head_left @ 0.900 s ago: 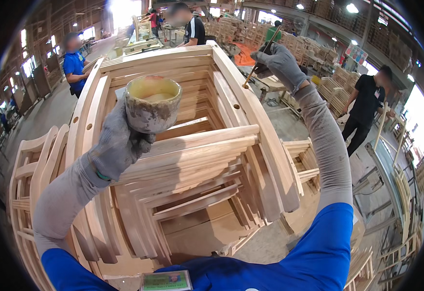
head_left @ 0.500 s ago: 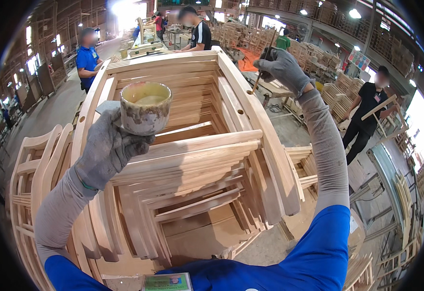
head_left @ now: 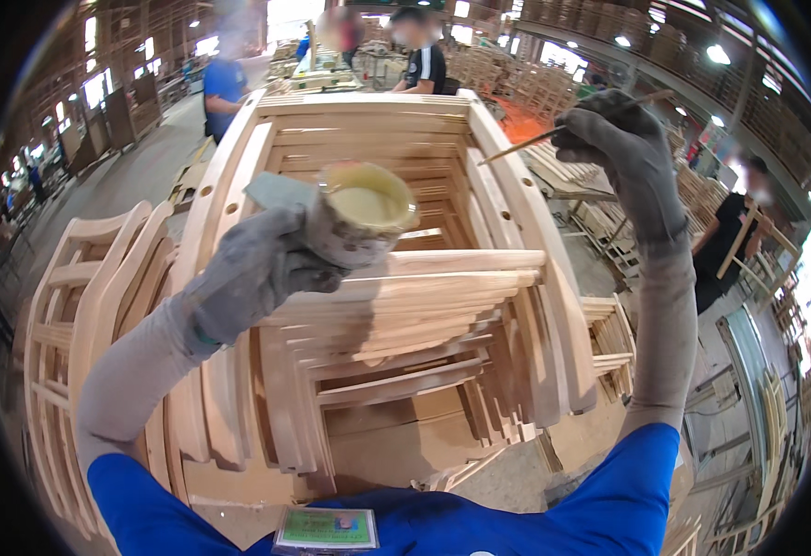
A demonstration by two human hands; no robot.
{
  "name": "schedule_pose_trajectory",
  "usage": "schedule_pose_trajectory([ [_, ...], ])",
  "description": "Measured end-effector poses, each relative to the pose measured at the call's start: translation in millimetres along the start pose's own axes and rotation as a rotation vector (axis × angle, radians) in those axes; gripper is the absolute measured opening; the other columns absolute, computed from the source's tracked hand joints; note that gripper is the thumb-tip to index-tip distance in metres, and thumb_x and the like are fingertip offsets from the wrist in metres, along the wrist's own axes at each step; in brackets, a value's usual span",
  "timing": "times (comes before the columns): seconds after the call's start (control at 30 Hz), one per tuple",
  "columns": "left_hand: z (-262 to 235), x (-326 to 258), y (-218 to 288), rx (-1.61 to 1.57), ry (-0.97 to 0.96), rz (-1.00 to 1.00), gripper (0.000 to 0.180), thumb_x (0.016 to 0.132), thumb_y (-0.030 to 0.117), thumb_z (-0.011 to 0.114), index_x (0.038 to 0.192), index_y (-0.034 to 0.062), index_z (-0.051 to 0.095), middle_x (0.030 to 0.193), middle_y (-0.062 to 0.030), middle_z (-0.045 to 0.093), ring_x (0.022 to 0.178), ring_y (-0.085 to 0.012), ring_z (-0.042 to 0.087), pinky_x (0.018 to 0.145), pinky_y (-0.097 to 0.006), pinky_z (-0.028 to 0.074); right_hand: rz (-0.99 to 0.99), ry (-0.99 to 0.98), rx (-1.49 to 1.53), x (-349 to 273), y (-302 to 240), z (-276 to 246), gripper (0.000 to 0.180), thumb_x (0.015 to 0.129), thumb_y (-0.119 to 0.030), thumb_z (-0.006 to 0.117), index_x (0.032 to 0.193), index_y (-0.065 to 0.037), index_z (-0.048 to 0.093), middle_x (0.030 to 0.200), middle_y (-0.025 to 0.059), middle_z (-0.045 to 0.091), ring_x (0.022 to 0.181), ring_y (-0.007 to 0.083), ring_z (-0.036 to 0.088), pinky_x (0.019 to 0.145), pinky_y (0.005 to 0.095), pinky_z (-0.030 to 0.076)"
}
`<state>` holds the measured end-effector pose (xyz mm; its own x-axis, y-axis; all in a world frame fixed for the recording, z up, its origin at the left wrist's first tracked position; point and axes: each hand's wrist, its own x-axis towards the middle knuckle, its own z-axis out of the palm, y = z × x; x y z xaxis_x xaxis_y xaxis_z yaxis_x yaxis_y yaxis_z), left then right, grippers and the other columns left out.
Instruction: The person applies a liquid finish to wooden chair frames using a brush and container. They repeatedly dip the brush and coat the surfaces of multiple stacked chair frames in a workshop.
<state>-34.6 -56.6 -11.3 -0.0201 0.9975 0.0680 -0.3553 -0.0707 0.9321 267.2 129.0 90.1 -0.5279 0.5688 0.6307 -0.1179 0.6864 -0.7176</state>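
My left hand (head_left: 253,273), in a grey work glove, is closed around a stained cup (head_left: 350,236) of pale cream liquid. A flat grey-blue piece (head_left: 280,192) sticks out beside the cup at the same hand; its kind is unclear. My gloved right hand (head_left: 623,157) is raised at the right, pinching a thin wooden stick (head_left: 526,145). The stick's tip points down left, over the right rail of a stack of pale wooden frames (head_left: 554,287). Dark round holes show along both side rails. The cup is held above the frames' middle crossbar (head_left: 461,262).
Curved wooden chair backs (head_left: 72,278) lean at the left. Past the stack stand a person in blue (head_left: 225,88) and one in black (head_left: 424,69). At the right another person (head_left: 739,218) holds a wooden frame. A metal rail structure (head_left: 748,352) stands lower right.
The view has turned left, shifting the scene rightward. My right hand has lifted the stick's tip off the right rail's hole and tilted it flatter. The cup has come closer to the right rail.
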Motion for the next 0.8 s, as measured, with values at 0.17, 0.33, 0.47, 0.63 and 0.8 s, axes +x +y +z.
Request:
schedule_pose_trajectory([
  [0.17,13.7,-6.9,1.2,0.148,-0.077,0.026,0.046,0.097,0.031,0.037,0.121,-0.0081,0.043,0.109,-0.0195,0.057,0.094,-0.0225,0.063,0.081,-0.034,0.057,0.022,-0.241,0.157,-22.2,-25.6,58.2,0.015,0.080,0.000,0.067,0.093,0.004,0.061,0.089,0.0132,0.067,0.080,0.0182,0.066,0.072,0.0250,0.055],
  [0.33,12.8,-13.6,3.9,0.165,-0.064,0.005,0.045,0.097,0.030,0.036,0.121,-0.0081,0.042,0.107,-0.0200,0.058,0.092,-0.0235,0.064,0.077,-0.034,0.058,0.061,-0.323,0.280,-24.7,-7.1,77.8,0.021,0.080,0.005,0.063,0.100,0.003,0.056,0.096,0.0125,0.066,0.090,0.0184,0.065,0.081,0.0281,0.054],
  [0.47,5.0,-14.7,2.4,0.111,-0.046,0.009,0.042,0.097,0.028,0.033,0.121,-0.0054,0.042,0.107,-0.0190,0.059,0.089,-0.0249,0.065,0.074,-0.035,0.058,0.110,-0.088,0.454,-30.7,-5.9,89.9,0.019,0.087,-0.003,0.058,0.104,0.004,0.055,0.095,0.0138,0.065,0.088,0.0215,0.066,0.082,0.0301,0.056],
  [0.63,-2.4,-2.1,4.2,0.014,-0.065,-0.026,0.039,0.097,0.024,0.031,0.118,-0.0066,0.044,0.106,-0.0191,0.060,0.086,-0.0245,0.066,0.075,-0.035,0.058,0.334,0.016,0.905,-27.7,40.6,84.3,0.025,0.096,-0.019,0.047,0.105,0.003,0.055,0.090,0.0168,0.064,0.083,0.0237,0.067,0.074,0.0292,0.060],
  [0.8,-0.4,21.5,11.1,-0.043,0.020,-0.048,0.037,0.097,0.022,0.031,0.116,-0.0066,0.044,0.105,-0.0205,0.060,0.086,-0.0236,0.066,0.077,-0.034,0.058,0.471,0.209,0.985,-17.3,46.0,105.9,0.025,0.097,-0.018,0.044,0.110,0.001,0.054,0.098,0.0186,0.063,0.087,0.0250,0.066,0.075,0.0292,0.060],
])
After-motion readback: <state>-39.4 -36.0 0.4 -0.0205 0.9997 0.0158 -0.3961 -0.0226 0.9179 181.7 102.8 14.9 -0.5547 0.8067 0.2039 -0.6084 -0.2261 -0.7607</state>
